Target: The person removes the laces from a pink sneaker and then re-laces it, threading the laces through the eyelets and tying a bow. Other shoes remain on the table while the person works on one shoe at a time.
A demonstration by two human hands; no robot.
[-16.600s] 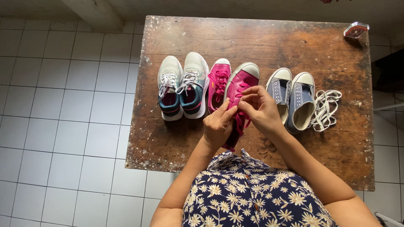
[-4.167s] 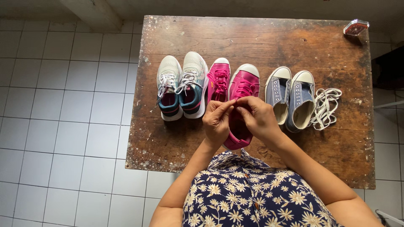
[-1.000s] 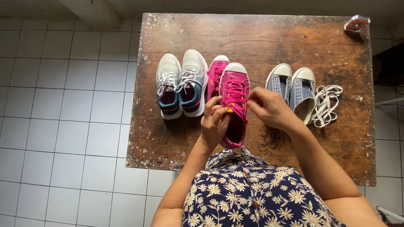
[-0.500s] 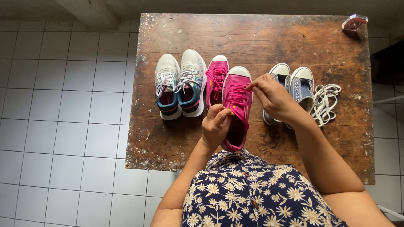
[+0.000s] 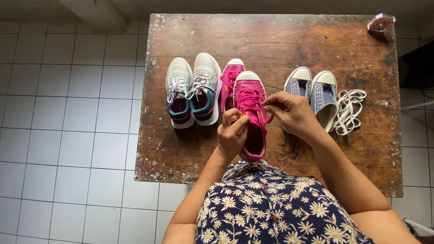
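Observation:
A pink sneaker (image 5: 250,97) with pink laces lies in the middle of a worn wooden table (image 5: 280,40), toe pointing away from me. My left hand (image 5: 232,133) grips its left side near the opening. My right hand (image 5: 291,113) pinches a pink lace loop at the shoe's right side. The second pink sneaker (image 5: 230,79) stands just left of it, partly covered by the first.
Left of the pink pair stands a grey and teal pair of running shoes (image 5: 192,92). To the right a blue canvas pair (image 5: 312,90) has no laces; loose white laces (image 5: 347,112) lie beside it. A small red box (image 5: 381,21) sits at the far right corner.
My right hand has dropped from near the toe end down to the shoe's right side, still pinching the lace. The pink sneaker has turned slightly. My left hand has kept its grip.

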